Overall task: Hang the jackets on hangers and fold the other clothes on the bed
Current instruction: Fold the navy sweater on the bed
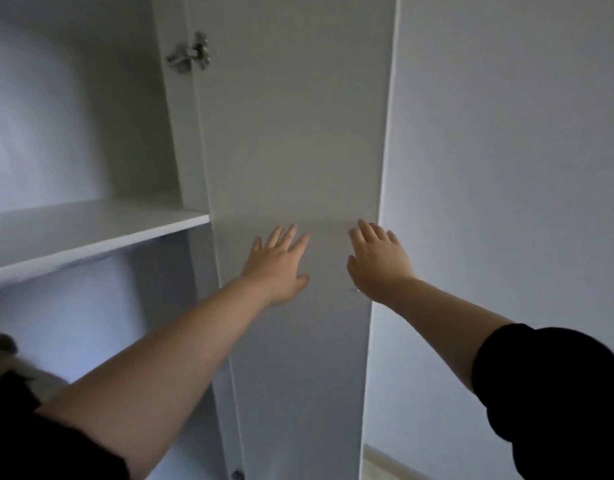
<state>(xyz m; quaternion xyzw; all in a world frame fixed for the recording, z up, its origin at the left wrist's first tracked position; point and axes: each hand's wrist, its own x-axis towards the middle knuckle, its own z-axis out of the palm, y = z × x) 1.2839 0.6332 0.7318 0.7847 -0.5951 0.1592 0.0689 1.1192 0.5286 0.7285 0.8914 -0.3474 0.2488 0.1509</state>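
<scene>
Head view: both bare arms reach up toward the white wardrobe door (291, 140), which stands open on its metal hinge (189, 53). The left hand (277, 265) is spread flat at the panel, fingers straight and apart, holding nothing. The right hand (378, 261) is just beside it, equally open and empty, with its outer fingers near the door's free edge, where the pale wall (506, 168) begins. To the left a white shelf (90, 230) crosses the wardrobe's interior. A blurred bundle of fabric (2, 344), grey and fuzzy, possibly one of the clothes, sits at the lower left edge of the frame, under the left upper arm and well apart from both hands. Black sleeves cover both shoulders.
</scene>
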